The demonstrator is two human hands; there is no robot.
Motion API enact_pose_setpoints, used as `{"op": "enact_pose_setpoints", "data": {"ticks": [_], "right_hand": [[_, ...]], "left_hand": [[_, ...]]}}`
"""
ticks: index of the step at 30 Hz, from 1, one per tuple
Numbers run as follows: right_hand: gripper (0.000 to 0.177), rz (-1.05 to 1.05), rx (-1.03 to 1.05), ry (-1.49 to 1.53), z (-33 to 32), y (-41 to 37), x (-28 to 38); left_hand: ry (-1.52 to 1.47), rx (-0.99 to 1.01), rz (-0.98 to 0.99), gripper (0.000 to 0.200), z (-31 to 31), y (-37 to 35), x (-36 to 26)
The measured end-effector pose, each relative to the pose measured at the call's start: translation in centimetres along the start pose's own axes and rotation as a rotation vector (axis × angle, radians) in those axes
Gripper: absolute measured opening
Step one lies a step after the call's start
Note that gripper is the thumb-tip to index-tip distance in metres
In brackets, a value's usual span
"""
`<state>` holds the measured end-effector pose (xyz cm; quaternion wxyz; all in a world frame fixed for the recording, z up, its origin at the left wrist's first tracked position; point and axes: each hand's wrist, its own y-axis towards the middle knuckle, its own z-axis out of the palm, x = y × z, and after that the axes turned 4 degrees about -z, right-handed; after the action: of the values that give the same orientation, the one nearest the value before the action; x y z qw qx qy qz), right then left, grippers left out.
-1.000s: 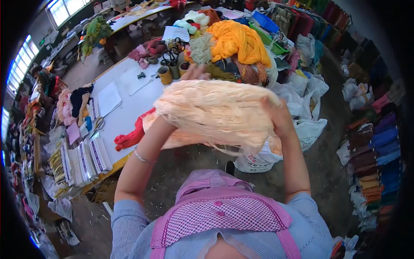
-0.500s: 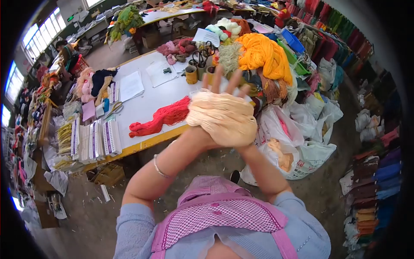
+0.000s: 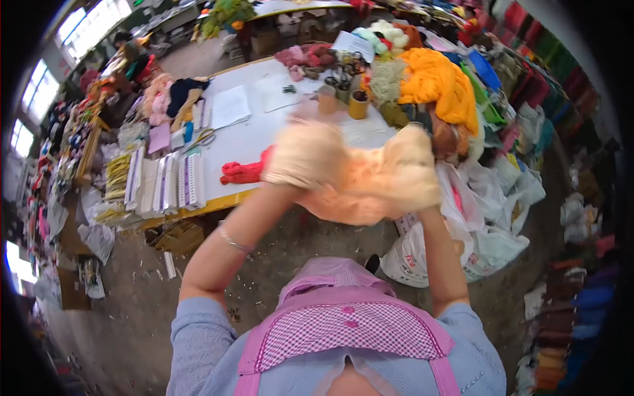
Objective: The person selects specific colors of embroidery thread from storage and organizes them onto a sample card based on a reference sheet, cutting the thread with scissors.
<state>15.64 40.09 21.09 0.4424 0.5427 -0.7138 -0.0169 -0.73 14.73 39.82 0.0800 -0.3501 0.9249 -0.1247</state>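
Peach yarn (image 3: 378,188): two-hand hold, yarn spread between the wrists

Position. Clock directions are taken from the middle of the yarn. The yarn is in front of the person, overlapping the front edge of the table (image 3: 239,198) in this view. One bunch is wrapped over the left hand (image 3: 316,115) at 9 o'clock; the other covers the right hand at 2 o'clock. A slack fold hangs between them. Red yarn (image 3: 243,171) lies on the table at 9 o'clock, orange yarn (image 3: 441,86) at 1 o'clock, a yellow can (image 3: 358,105) at 12 o'clock and a white bag (image 3: 494,251) at 4 o'clock.

Handling. Keep both wrists level and the strands spread flat across each hand. Apply even, light tension; the sagging fold suggests slack that could twist or tangle. Keep the strands clear of the can and the neighbouring orange pile, where loose ends may catch.

Fingers. Left: the tips are a blur beyond the upper edge of the yarn; their spacing cannot be told. The strands touch the hand and pass around it. Right: yarn hides the hand down to the wrist above the right forearm (image 3: 445,257); whether its fingers are apart, together or clamped cannot be told.
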Motion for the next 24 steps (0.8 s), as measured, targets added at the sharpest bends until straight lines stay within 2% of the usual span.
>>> {"op": "enact_pose_setpoints", "data": {"ticks": [1,2,5,6,7,9,10,11,12,13,14,16,18,20,21,22,24], "right_hand": [[0.029,-0.023,0.037,0.039,0.4,-0.8,0.0],[0.029,0.017,0.075,0.049,-0.9,-1.3,-1.3],[0.028,0.425,0.244,-0.239,-5.9,-2.0,-5.2],[0.028,0.508,0.279,-0.293,-6.3,-1.9,-3.7],[0.028,0.545,0.298,-0.278,-6.0,-2.1,-1.8],[0.028,0.348,0.287,-0.026,-1.9,-5.2,0.9],[0.028,0.159,0.185,0.218,1.3,-6.2,2.4],[0.026,0.097,0.863,-0.260,2.8,-5.7,5.1],[0.024,-0.126,0.888,0.235,6.9,-7.5,4.5],[0.024,-0.169,0.978,0.285,6.3,-4.8,12.7],[0.035,-0.049,0.949,0.494,8.3,-4.7,14.2],[0.052,-0.297,0.453,-0.020,9.6,-1.9,19.3],[0.057,-0.383,0.163,0.037,10.9,0.4,17.3],[0.061,-0.351,0.160,0.464,10.9,1.6,11.7],[0.060,-0.280,0.115,0.310,7.1,3.1,13.4],[0.060,-0.152,0.135,0.152,4.7,4.3,10.1],[0.060,0.233,0.250,-0.230,-0.3,5.3,2.4]], "left_hand": [[-0.001,-0.001,-0.036,0.050,1.3,-1.2,1.2],[0.066,-0.203,0.148,0.052,2.7,-2.3,2.8],[0.023,-0.829,0.263,0.061,9.4,1.3,12.3],[0.267,-0.578,0.229,0.063,9.2,-1.4,11.8],[0.232,-0.516,-0.193,0.069,11.3,0.5,12.2],[0.188,-0.694,0.100,0.080,10.1,0.5,12.4],[0.113,-0.683,0.122,0.080,8.9,0.0,10.2],[0.016,-0.686,0.122,0.071,7.5,-0.9,7.6],[-0.028,-0.723,0.073,0.069,7.3,-0.9,4.9],[-0.074,-0.761,0.026,0.066,7.1,-0.8,2.3],[-0.065,-0.838,-0.064,0.069,7.4,-0.3,-0.2],[0.023,-0.786,-0.004,0.072,7.8,-0.9,-1.9],[-0.014,-0.761,0.121,0.069,6.8,-2.8,-1.2],[0.013,-0.769,0.202,0.069,7.5,-2.8,2.9],[0.069,-0.787,0.206,0.070,8.4,-2.4,5.9],[0.126,-0.796,0.074,0.067,10.2,-2.2,9.8],[-0.265,-0.475,-0.041,0.062,12.9,-4.9,16.9]]}}
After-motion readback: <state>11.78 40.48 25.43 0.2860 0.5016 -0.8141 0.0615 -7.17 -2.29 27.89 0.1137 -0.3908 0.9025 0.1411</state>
